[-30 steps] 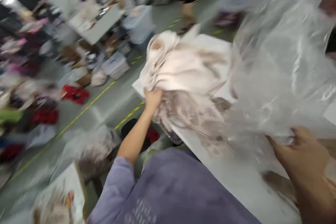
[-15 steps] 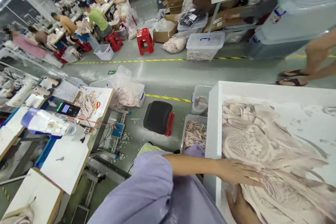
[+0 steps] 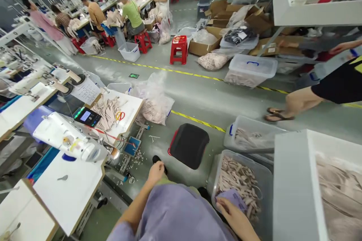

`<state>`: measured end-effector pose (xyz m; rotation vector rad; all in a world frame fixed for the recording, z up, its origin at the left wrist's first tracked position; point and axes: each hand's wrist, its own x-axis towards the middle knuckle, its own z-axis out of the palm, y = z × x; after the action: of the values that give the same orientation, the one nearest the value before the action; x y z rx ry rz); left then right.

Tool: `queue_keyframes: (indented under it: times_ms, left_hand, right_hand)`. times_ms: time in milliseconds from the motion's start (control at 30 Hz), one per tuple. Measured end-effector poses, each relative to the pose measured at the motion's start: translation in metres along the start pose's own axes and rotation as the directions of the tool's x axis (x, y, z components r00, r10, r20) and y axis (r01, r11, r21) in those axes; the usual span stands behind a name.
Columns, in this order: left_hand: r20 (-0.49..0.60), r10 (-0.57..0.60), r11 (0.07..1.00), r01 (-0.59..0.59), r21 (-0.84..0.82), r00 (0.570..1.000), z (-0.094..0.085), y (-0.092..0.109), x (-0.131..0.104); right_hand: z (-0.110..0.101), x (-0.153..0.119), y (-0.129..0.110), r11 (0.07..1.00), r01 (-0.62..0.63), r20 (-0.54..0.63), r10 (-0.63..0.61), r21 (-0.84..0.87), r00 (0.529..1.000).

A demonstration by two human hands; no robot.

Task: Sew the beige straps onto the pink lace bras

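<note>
My left hand is low in front of me, above my lap, its fingers curled together; whether anything small is in them cannot be made out. My right hand is over the near edge of a clear bin of beige fabric strips, its fingers against a purple piece. A black-topped stool stands ahead. At the left, a white sewing machine sits on a white table, with beige strips and red-handled scissors behind it.
A white-walled tray with beige fabric stands at the right. A filled plastic bag lies beyond the sewing table. A person's legs are in the aisle at the right. Red stools and seated people are further back.
Both hands have left the fabric in the white tray, the left moving to my lap and the right to the bin. The view has swung right, and the walking person shows more fully.
</note>
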<state>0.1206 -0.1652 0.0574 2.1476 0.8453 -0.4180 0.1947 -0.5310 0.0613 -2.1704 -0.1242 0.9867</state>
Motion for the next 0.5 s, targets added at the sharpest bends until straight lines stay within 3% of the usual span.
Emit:
queue_keyframes:
  times_ms: [100,200,333,500]
  left_hand:
    - [-0.016,-0.164,0.985,0.163,-0.051,0.986,-0.058,-0.073,0.019]
    - [-0.028,-0.261,0.958,0.255,-0.132,0.965,-0.097,-0.117,0.039]
    - [-0.034,-0.286,0.933,0.271,-0.236,0.958,-0.125,-0.140,0.066]
    - [-0.053,-0.270,0.911,0.237,-0.338,0.961,-0.138,-0.148,0.092]
  right_hand:
    - [0.045,0.053,-0.047,1.000,0.025,0.060,-0.024,-0.018,0.998]
    - [0.071,0.093,-0.094,0.997,0.057,0.103,-0.052,-0.048,0.993]
    - [0.082,0.142,-0.153,0.997,0.040,0.088,-0.034,-0.073,0.996]
    - [0.087,0.227,-0.227,0.996,0.024,0.070,-0.018,-0.083,0.997]
